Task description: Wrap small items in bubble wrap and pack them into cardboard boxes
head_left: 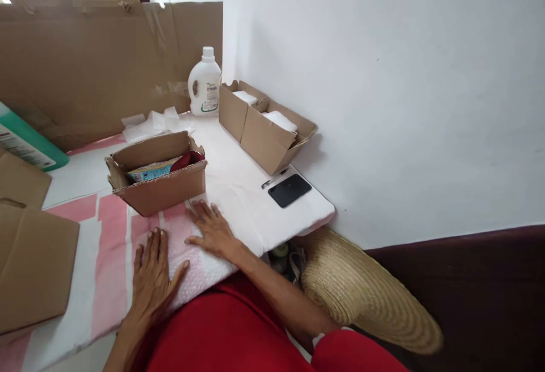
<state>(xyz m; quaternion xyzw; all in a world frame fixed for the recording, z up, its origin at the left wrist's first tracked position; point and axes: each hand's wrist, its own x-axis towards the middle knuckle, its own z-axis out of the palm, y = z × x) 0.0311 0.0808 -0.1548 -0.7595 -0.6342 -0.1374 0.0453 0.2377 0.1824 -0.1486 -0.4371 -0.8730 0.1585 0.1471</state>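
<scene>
A sheet of bubble wrap [193, 267] lies flat at the near edge of the table. Both palms rest on it: my left hand [152, 275] on its left side with the thumb spread, and my right hand [213, 230] on its upper right part with the fingers apart. Neither hand holds anything. Just beyond the fingertips stands an open cardboard box [164, 193]. Inside it are a blue-and-yellow packet [153, 171] and a dark red item [187, 160], whose lower parts are hidden by the box wall.
A black phone [289, 190] lies near the table's right end. Behind it stand a divided cardboard box [259, 133] with white wrapped items, a white jug [205, 85] and crumpled clear plastic [151, 126]. At left are a green container [32, 139] and cardboard [34, 264]. A straw hat [353, 281] hangs below the table.
</scene>
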